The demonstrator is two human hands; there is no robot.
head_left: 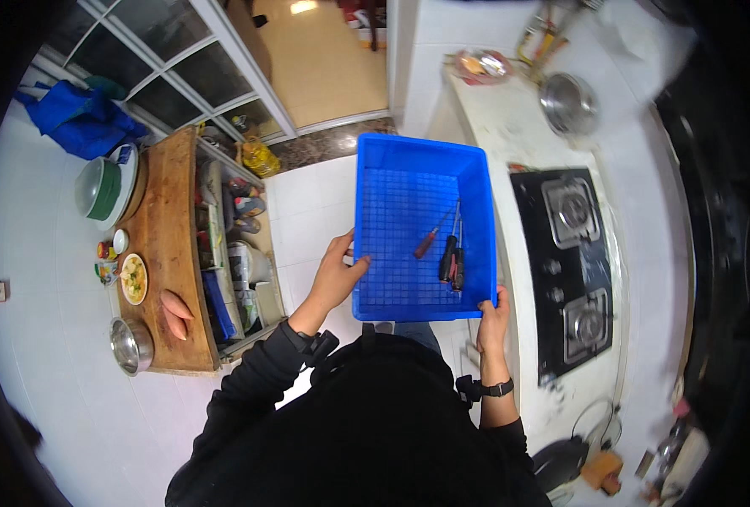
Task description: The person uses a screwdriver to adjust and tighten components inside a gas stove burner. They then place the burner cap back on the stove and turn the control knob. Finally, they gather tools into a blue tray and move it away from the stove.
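Observation:
Between my two hands is a blue plastic bin [396, 215], held up in front of my body above the floor. My left hand [338, 275] grips its left wall, the thumb lying over the rim. At the near right corner my right hand [493, 324] is closed on the rim, some of its fingers hidden beneath. Inside, toward the right wall, lie several screwdrivers: one with a dark red handle [425, 244], and beside it a black-handled one [448, 258] close against others. Neither hand touches the screwdrivers.
To the left, a wooden-topped cabinet [165, 253] bears a plate of food [134, 279], sweet potatoes [174, 314] and a metal bowl [131, 346]. On the right, a counter [497, 135] holds a black gas stove [565, 270] and a metal pot [567, 103]. A doorway [332, 68] opens ahead.

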